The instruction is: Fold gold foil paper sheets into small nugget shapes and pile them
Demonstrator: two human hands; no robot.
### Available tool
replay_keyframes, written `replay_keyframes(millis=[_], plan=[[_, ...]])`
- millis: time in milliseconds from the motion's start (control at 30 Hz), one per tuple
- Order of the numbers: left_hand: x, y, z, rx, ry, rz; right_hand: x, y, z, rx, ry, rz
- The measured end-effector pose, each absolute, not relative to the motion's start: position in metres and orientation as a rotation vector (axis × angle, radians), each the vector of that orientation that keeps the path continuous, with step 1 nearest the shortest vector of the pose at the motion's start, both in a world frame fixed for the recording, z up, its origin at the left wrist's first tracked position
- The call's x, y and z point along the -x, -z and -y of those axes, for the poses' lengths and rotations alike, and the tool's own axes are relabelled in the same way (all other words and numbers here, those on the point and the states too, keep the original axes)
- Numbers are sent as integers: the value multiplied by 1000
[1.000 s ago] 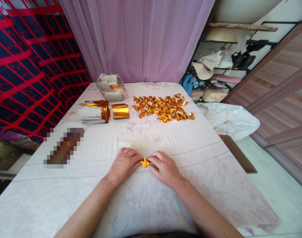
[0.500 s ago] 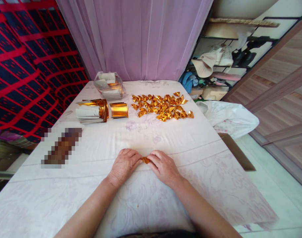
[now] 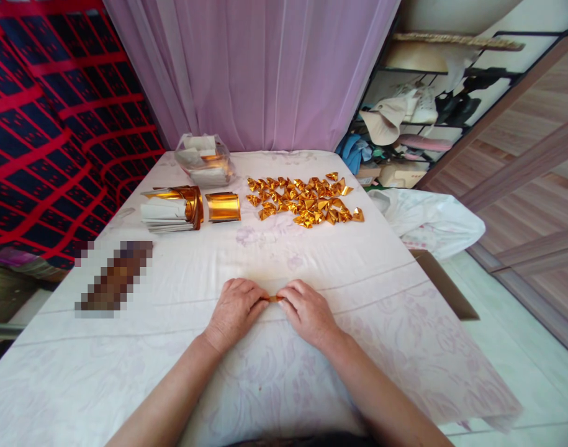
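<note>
Your left hand (image 3: 234, 308) and right hand (image 3: 306, 310) press fingertips together on the counter (image 3: 367, 273), each grip pinched shut on the gold foil (image 3: 275, 298) between them. A second ago more foil showed; now only a sliver does.

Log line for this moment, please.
left hand: pinching gold foil | right hand: pinching same foil | on table | folded pile behind | foil stack back left

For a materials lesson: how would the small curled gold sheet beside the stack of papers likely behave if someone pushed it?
The curled gold sheet looks thin and shiny, so it is probably very light and would slide easily on the cloth-covered table. Its arched shape suggests it might rock or flatten rather than stay rigid. The glossy foil would likely crease if pinched.
</note>
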State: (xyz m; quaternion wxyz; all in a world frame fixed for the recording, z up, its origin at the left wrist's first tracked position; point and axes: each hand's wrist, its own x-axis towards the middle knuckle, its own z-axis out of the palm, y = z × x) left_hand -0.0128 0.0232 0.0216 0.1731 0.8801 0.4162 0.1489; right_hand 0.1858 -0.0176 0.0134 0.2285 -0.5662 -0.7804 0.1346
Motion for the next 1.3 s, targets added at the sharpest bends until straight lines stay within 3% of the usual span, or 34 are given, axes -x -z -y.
replay_keyframes(millis=[800,1300], plan=[[-13,-42,-22,-2453,-15,-1618,-174,-12,4,1850,-367,1936],[-10,-41,-24,-2415,-31,-1634,-172,-11,3,1900,-332,1939]])
